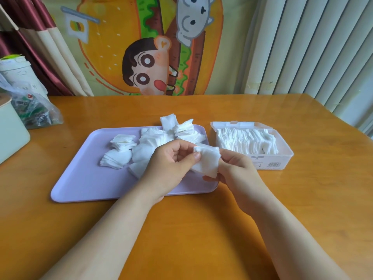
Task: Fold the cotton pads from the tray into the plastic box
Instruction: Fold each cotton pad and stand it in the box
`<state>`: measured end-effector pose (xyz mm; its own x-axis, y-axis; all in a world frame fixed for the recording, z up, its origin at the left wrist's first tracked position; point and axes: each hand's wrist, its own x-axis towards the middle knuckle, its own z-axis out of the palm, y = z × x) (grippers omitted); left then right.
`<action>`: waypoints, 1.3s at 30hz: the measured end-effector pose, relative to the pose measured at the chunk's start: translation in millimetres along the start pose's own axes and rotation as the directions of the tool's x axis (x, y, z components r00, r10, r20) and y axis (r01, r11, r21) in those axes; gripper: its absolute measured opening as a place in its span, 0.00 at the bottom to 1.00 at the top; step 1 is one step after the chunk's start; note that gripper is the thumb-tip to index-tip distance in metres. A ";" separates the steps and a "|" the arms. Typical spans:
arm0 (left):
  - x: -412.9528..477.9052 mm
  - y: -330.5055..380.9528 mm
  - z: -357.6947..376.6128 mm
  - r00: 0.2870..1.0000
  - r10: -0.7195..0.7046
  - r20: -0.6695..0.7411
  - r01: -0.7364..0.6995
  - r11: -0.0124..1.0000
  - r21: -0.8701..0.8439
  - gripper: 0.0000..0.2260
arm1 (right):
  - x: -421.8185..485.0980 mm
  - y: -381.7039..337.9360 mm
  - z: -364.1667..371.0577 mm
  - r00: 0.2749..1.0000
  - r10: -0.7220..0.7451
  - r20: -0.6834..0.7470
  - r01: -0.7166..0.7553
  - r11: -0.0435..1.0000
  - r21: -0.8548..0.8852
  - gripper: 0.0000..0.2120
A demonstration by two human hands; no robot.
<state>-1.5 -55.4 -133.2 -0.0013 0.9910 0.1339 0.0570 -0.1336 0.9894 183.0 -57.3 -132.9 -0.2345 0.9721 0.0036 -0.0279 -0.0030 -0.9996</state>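
A lilac tray [80, 178] lies on the wooden table with several loose white cotton pads [123, 150] heaped across its far half. To its right stands a clear plastic box [282, 158], lid open at the back, filled with a row of folded pads [246, 142]. Above the tray's right edge, both hands hold one white cotton pad [207, 160]. My left hand [171, 164] pinches its upper left corner between thumb and fingers. My right hand [236, 168] grips its right and lower edge.
At the table's left edge sit a pale green container [10, 134] and a clear plastic bag [36, 112] of small items, with a white cup [20, 75] behind. A cartoon cloth and curtains hang behind the table. Bare wood [191, 229] lies in front of the tray.
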 end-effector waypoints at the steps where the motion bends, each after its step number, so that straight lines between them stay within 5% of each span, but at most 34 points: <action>1: -0.4 -0.3 0.0 1.000 0.003 -0.015 -0.003 1.000 -0.006 0.03 | 0.1 0.1 -0.1 1.000 0.001 0.005 -0.001 1.000 -0.004 0.14; 8: -3.4 -2.4 -1.4 0.996 -0.053 -0.077 0.053 0.999 0.007 0.10 | -2.1 -1.9 -3.0 0.995 -0.019 0.094 0.013 0.998 0.064 0.20; 13: -6.4 1.8 -4.9 0.993 -0.110 0.048 0.113 0.990 -0.078 0.12 | -4.7 -0.5 3.0 0.996 -0.085 0.041 0.086 0.996 -0.014 0.10; 20: -8.1 1.2 -3.0 0.993 -0.093 0.073 0.102 0.986 -0.135 0.08 | -7.0 -2.7 4.9 0.955 -0.101 -0.278 0.105 0.994 0.001 0.04; 25: -8.2 -1.7 1.4 0.995 -0.095 0.003 0.094 0.984 -0.154 0.08 | -7.4 -4.0 6.7 0.914 -0.129 -0.383 0.113 0.992 -0.064 0.03; 32: -8.1 -2.4 -0.8 0.992 -0.118 -0.042 0.107 0.974 -0.198 0.08 | -7.7 -4.0 5.9 0.891 -0.179 -0.417 0.154 0.984 -0.094 0.01; 39: -6.2 -3.5 -3.4 0.991 -0.112 -0.070 0.101 0.985 -0.143 0.06 | -7.9 -12.2 -1.0 0.958 -0.089 -0.273 0.093 0.996 0.002 0.05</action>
<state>-5.1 -61.1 -137.2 -0.0779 0.9966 0.0262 -0.0870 -0.0329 0.9957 186.1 -64.7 -120.8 0.0431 0.9955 0.0849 -0.0520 0.0871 -0.9948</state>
